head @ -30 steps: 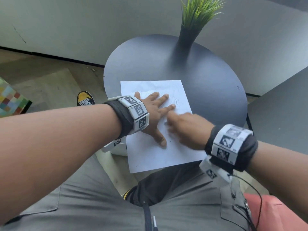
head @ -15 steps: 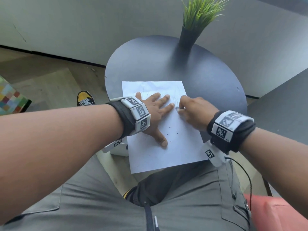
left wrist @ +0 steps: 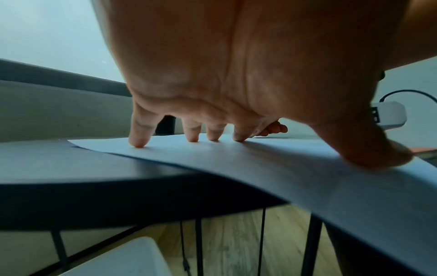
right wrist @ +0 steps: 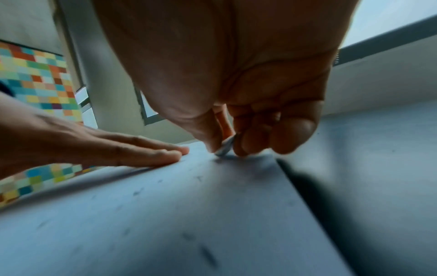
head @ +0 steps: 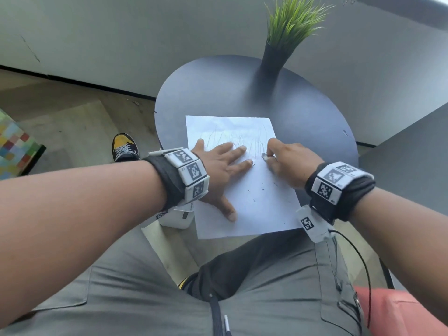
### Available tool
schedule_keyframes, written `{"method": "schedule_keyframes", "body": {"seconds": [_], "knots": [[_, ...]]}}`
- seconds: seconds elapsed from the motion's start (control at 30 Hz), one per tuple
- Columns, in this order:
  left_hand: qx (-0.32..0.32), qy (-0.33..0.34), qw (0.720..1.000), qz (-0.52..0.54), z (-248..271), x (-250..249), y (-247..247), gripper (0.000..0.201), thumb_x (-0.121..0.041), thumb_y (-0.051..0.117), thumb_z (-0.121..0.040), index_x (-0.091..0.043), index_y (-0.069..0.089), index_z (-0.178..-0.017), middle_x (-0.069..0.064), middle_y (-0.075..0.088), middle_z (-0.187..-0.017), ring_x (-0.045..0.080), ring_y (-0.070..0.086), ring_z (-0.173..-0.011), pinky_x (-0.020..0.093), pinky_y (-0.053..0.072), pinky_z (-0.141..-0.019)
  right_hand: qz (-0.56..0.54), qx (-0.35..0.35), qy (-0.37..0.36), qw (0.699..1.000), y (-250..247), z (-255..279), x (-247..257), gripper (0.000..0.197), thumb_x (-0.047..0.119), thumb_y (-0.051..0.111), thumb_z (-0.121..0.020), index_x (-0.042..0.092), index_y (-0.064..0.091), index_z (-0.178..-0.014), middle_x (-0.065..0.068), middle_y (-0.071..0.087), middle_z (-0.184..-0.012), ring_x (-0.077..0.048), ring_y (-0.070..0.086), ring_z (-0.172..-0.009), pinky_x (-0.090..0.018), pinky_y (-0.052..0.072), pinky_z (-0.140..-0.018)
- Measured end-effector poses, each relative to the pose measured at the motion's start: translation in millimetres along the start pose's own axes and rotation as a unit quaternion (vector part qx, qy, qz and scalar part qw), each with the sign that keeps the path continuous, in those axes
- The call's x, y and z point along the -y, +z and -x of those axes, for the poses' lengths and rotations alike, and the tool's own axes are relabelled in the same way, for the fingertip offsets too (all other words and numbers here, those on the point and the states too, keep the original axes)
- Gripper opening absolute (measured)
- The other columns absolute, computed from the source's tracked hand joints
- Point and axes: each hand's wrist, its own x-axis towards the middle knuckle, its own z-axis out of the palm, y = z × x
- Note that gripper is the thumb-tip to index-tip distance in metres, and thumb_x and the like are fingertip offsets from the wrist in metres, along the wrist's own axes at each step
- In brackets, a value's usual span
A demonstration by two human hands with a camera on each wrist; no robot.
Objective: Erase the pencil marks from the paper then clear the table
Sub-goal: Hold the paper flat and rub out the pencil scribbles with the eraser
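Note:
A white sheet of paper (head: 252, 202) lies on the round dark table (head: 218, 93), its near end hanging over the table's edge. Faint pencil strokes (head: 232, 138) cross its upper part, and dark eraser crumbs (head: 263, 189) dot its middle. My left hand (head: 223, 166) lies flat with spread fingers, pressing the paper (left wrist: 260, 158) down. My right hand (head: 288, 161) pinches a small grey eraser (head: 264, 156) between thumb and fingers and holds it against the sheet near its right edge. In the right wrist view the eraser (right wrist: 225, 147) touches the paper (right wrist: 165, 214) beside the left fingertips (right wrist: 175, 153).
A green grass plant in a tall black vase (head: 274, 59) stands at the table's far side. A white bin (head: 177, 218) sits on the floor under the left wrist. My lap and a red seat (head: 400, 311) are below; a colourful checked box (head: 14, 146) is far left.
My right hand has slid with the eraser from the middle of the sheet up and to the right, leaving crumbs behind. The left hand has stayed pressed on the paper.

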Motion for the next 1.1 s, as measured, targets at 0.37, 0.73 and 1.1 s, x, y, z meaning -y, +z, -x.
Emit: {"method": "schedule_keyframes", "body": {"seconds": [0.37, 0.73, 1.1], "knots": [[0.026, -0.012, 0.999, 0.024, -3.8, -0.3, -2.6, 0.133, -0.098, 0.047, -0.058, -0.034, -0.016, -0.157, -0.005, -0.023, -0.165, 0.023, -0.016, -0.153, 0.073, 0.005, -0.113, 0.024, -0.012, -0.070, 0.997, 7.4, 18.2, 4.1, 0.021, 0.037, 0.039, -0.100, 0.015, 0.040, -0.101, -0.014, 0.062, -0.097, -0.036, 0.056, -0.083, -0.041, 0.048, -0.072], [0.035, -0.015, 0.999, 0.021, -1.8, -2.0, -2.5, 0.133, -0.098, 0.048, -0.058, -0.037, -0.017, -0.156, -0.007, -0.025, -0.164, 0.022, -0.018, -0.152, 0.074, 0.004, -0.113, 0.045, 0.006, -0.073, 0.996, 8.6, 31.9, -7.4, 0.021, 0.036, 0.039, -0.100, 0.015, 0.038, -0.099, -0.011, 0.061, -0.094, -0.036, 0.057, -0.082, -0.040, 0.049, -0.072], [0.041, -0.022, 0.999, 0.019, -3.1, -4.0, -2.6, 0.134, -0.096, 0.053, -0.058, -0.038, -0.017, -0.156, -0.006, -0.026, -0.164, 0.022, -0.019, -0.152, 0.074, 0.005, -0.112, 0.043, 0.038, -0.155, 0.986, 19.6, 48.9, 17.2, 0.015, 0.028, 0.042, -0.098, 0.015, 0.036, -0.102, -0.002, 0.053, -0.091, -0.027, 0.047, -0.078, -0.033, 0.036, -0.067]]}}
